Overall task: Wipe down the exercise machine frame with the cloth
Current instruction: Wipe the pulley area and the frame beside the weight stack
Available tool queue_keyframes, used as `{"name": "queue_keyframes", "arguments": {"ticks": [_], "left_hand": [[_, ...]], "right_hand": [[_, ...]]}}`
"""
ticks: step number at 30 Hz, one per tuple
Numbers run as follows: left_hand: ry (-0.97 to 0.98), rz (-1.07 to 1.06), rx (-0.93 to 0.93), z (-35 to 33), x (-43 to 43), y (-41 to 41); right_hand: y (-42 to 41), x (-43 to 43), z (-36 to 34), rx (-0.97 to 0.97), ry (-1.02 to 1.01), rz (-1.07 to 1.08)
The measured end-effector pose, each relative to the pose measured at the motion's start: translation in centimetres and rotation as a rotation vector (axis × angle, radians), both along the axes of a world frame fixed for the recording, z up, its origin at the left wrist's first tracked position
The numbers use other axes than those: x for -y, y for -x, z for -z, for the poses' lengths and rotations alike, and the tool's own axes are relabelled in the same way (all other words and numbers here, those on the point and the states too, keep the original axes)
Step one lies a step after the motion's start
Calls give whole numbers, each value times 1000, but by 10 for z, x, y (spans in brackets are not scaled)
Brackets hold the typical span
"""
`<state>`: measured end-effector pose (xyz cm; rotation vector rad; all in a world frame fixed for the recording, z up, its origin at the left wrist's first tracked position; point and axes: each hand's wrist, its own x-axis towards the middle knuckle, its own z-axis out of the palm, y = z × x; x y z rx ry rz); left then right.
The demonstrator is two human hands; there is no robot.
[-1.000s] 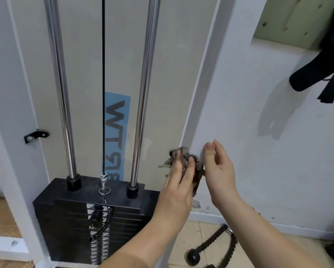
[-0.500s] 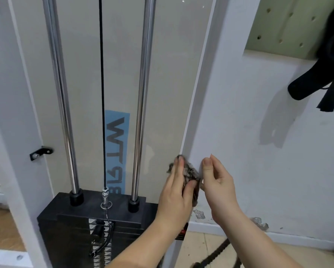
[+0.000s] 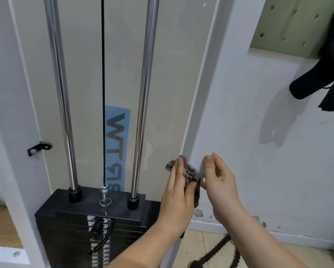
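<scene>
- The left hand [image 3: 178, 192] is pressing a crumpled grey cloth [image 3: 191, 174] against the inner edge of the white frame [image 3: 206, 93], low on the upright. Its fingers are lying nearly straight over the cloth while its thumb is curling in and clamping the bunched fabric.
- The cloth is sitting on the upright's corner, between the two hands, with a tail hanging down past the left thumb.
- The right hand [image 3: 219, 182] is hovering just beside the cloth at the frame's outer face – thumb pointing up, the other fingers curled in. They are reaching the cloth's right edge, but I cannot tell whether they are pinching it or holding nothing.
- Left of the hands, two chrome rods [image 3: 144, 93] are running down into the black weight stack [image 3: 84, 209], with a thin black cable [image 3: 103, 74] hanging between them.
- A blue sticker [image 3: 117, 147] is showing on the panel behind the cable.
- A small black bracket [image 3: 39, 148] is sticking out from the left upright.
- To the right, something black [image 3: 321, 80] is hanging by the wall [image 3: 259, 151], below a green pegboard [image 3: 290, 26].
- A black rope handle [image 3: 218, 248] is lying on the floor under the right forearm.
</scene>
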<state>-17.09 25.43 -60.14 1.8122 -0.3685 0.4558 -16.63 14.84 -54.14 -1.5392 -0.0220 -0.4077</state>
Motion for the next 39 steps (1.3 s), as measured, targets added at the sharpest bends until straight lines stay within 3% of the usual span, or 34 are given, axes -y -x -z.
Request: {"name": "queue_keyframes", "arguments": {"ticks": [6, 8, 12, 17, 25, 31, 36, 39], "left_hand": [[64, -71, 188, -69, 4, -22], [53, -66, 169, -56, 5, -17], [-198, -76, 115, -1, -1, -4], [-239, -71, 204, -19, -12, -19], [-13, -44, 49, -29, 2, -9], [140, -51, 167, -99, 7, -22], [298, -39, 74, -48, 16, -15], [308, -27, 25, -58, 14, -19]], "right_hand": [[3, -1, -5, -4, 31, -37], [3, 2, -6, -32, -3, -56], [2, 4, -4, -66, -46, -62], [3, 3, -3, -40, -13, -78], [4, 1, -1, 3, 24, -70], [9, -1, -11, -31, -33, -114], [8, -2, -10, -42, -55, -101], [6, -2, -9, -35, -58, -84]]}}
